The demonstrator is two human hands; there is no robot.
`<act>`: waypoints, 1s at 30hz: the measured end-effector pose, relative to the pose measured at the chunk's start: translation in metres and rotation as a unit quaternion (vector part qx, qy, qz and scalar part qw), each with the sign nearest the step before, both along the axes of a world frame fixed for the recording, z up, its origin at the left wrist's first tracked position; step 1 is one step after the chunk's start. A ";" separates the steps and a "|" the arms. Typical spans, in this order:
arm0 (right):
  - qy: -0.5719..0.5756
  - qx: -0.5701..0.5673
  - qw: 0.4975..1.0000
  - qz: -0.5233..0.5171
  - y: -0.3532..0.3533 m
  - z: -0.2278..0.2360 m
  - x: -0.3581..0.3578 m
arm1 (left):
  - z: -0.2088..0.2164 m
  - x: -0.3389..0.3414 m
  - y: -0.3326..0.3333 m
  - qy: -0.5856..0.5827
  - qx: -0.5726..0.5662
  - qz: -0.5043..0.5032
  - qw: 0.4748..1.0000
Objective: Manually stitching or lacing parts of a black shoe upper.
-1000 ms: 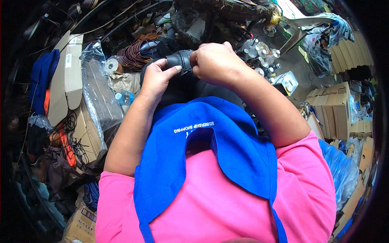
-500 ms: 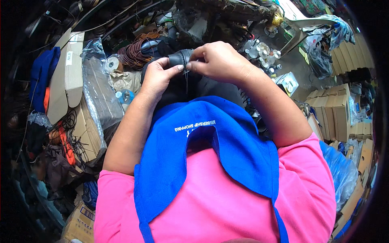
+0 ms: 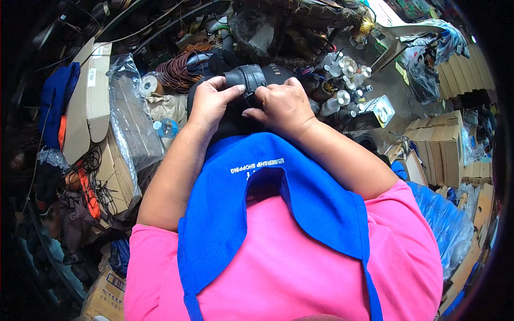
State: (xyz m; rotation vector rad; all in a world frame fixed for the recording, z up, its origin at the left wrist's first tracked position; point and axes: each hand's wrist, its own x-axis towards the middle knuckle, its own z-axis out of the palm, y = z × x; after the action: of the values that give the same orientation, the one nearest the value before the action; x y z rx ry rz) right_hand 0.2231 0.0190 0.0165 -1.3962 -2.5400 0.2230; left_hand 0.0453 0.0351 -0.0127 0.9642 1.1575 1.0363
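A black leather shoe (image 3: 246,75) lies over my lap, just beyond the blue apron (image 3: 219,160). My left hand (image 3: 210,101) grips one end of it, thumb on top and the other fingers curled underneath. A row of slots or eyelets shows toward its right part. At the shoe's near edge is my right hand (image 3: 286,107), its fingers curled and bent in against the leather, the thumb held lower. Whatever those fingers pinch is hidden; it is too small to make out.
Left of my arm lie flat cardboard pieces (image 3: 91,101), a plastic-wrapped stack (image 3: 134,117) and a water bottle (image 3: 166,127). A coil of brown cord (image 3: 179,69) sits beyond. Several capped bottles (image 3: 342,69) and a white container (image 3: 381,111) stand right; cardboard boxes (image 3: 441,142) are farther right.
My right hand has come nearer to me and turned, uncovering more of the shoe's right part. The thin strand that hung below the shoe no longer shows. My left hand keeps its grip.
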 end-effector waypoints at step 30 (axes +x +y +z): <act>0.141 0.138 0.978 0.062 0.002 -0.010 0.021 | -0.004 -0.005 0.002 -0.011 -0.023 0.000 1.000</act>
State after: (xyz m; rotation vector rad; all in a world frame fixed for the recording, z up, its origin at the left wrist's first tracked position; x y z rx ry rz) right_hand 0.2446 0.0207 0.0066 -1.0268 -2.3184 0.0764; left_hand 0.0403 0.0367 -0.0168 0.9145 1.1593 1.0133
